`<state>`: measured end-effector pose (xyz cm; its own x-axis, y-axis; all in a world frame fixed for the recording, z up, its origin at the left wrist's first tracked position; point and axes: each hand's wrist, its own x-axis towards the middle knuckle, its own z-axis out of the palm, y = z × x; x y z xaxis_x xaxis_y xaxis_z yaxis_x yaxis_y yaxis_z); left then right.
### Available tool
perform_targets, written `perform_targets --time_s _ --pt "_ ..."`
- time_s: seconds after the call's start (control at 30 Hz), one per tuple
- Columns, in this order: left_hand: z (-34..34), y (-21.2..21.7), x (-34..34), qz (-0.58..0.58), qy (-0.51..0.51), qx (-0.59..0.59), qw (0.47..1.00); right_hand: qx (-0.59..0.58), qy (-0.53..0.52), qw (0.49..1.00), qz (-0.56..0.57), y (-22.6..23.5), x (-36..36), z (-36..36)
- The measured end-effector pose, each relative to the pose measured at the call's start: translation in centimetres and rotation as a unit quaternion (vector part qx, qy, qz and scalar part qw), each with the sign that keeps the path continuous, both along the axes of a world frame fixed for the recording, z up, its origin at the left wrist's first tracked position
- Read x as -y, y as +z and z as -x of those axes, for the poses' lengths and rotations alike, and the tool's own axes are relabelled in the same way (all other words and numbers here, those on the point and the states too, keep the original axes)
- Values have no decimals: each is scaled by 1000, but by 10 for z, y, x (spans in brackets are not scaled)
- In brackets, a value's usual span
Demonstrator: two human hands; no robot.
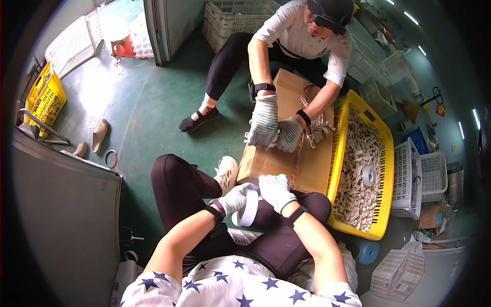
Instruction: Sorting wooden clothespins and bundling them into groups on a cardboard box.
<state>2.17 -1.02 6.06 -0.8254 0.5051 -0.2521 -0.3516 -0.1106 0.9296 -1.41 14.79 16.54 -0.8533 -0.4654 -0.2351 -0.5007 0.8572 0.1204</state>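
Observation:
My left hand, in a white knit glove, grips a wide roll of white tape over my lap. Close beside it, my right hand, gloved alike, has its fingers bent inward at the near edge of a cardboard box. Whatever those fingers hold, if anything, is too small to make out. Across the box, a co-worker's two gloved hands come together above the cardboard. Small pale clip-like pieces lie on the box by the co-worker's right-side hand.
A long yellow basket full of pale pieces stands right of the box, with a tape roll on top. White crates stand farther right. A grey panel borders the left; shoes lie on the green floor.

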Motion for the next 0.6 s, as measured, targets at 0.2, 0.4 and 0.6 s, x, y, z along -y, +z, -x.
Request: perform_targets --time_s 0.2,0.4,0.6 --pt "-10 -11 2 11 -38 -44 998 18 -9 997 -71 6 25 3" --pt "-9 -15 6 -21 -24 -7 999 46 -27 998 -12 12 -4 4" --pt "-5 11 3 -31 -17 18 999 -9 -122 992 -28 32 -85 31"
